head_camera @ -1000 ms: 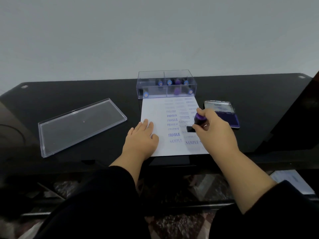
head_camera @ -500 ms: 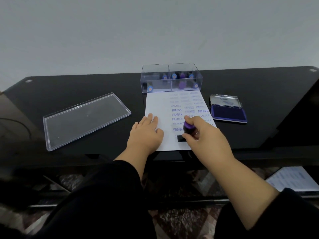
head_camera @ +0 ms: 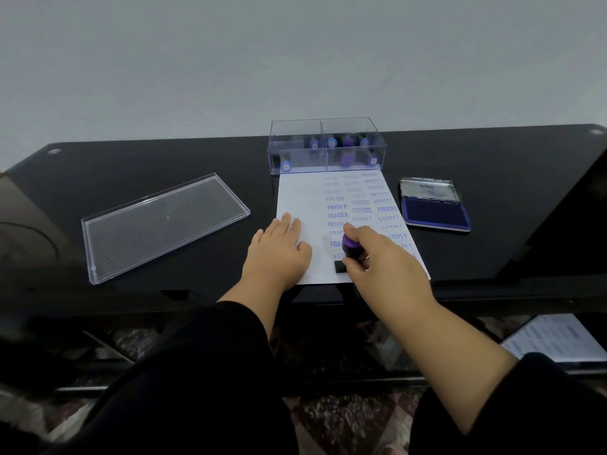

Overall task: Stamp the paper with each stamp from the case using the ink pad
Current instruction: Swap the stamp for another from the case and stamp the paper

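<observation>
Down from mid-sheet, my right hand (head_camera: 384, 261) pinches the light, rigid stamp (head_camera: 348, 249) by its knob onto the paper (head_camera: 302, 198), flat left hand (head_camera: 279, 247) pinning the flimsy sheet.

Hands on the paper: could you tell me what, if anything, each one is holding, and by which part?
The right hand grips the stamp by its purple handle; the left hand holds nothing, resting flat on the paper.

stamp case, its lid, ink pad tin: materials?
Stamp case: clear rigid plastic, likely acrylic; the stamps show through its walls. Lid: same clear plastic, glossy, table visible through it. Ink pad: the open cover looks like shiny metal; the pad is matte dark blue.
</observation>
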Demonstrator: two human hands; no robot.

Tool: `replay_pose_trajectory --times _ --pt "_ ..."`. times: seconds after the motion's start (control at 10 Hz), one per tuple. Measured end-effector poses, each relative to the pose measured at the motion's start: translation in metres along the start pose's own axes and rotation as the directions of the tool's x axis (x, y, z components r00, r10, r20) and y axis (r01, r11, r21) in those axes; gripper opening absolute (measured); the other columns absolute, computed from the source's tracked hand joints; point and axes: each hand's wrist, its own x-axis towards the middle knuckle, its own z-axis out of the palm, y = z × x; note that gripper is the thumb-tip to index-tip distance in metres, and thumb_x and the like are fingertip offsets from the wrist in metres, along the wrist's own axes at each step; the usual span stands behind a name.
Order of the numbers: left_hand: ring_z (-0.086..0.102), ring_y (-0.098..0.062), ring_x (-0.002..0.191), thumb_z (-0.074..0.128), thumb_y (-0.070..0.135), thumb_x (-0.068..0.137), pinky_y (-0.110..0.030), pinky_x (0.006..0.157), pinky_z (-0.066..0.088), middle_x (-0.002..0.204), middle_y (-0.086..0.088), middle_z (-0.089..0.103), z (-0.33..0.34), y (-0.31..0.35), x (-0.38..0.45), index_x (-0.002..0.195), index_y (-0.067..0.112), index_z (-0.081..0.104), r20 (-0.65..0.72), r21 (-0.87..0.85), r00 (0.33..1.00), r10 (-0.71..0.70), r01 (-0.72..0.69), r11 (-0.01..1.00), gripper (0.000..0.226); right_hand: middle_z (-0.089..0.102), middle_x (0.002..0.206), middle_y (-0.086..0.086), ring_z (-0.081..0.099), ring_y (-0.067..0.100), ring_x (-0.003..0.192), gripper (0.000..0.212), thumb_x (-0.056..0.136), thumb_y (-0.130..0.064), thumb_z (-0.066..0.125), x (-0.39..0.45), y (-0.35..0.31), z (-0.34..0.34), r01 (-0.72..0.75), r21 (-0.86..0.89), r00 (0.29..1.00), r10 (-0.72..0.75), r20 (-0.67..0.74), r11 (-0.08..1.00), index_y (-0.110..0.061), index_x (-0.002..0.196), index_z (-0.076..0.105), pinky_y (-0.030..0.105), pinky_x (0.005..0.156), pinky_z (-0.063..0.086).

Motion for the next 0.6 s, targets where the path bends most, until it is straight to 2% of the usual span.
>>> replay_pose_trajectory --times 0.6 --pt "-0.001 -0.015 0.147 0.021 0.028 0.100 -0.035 0.118 -0.001 0.160 0.001 -0.001 -0.0012 0.0010 -0.0013 0.153 0.019 0.008 0.006 0.005 1.000 0.000 0.000 1.000 0.055 0.056 0.119 -0.019 0.055 0.007 0.103 0.040 0.093 -0.023 0.054 0.0002 -0.0002 -0.0011 0.004 0.014 1.000 -0.004 0.005 1.000 -0.036 0.130 0.047 0.023 0.082 0.042"
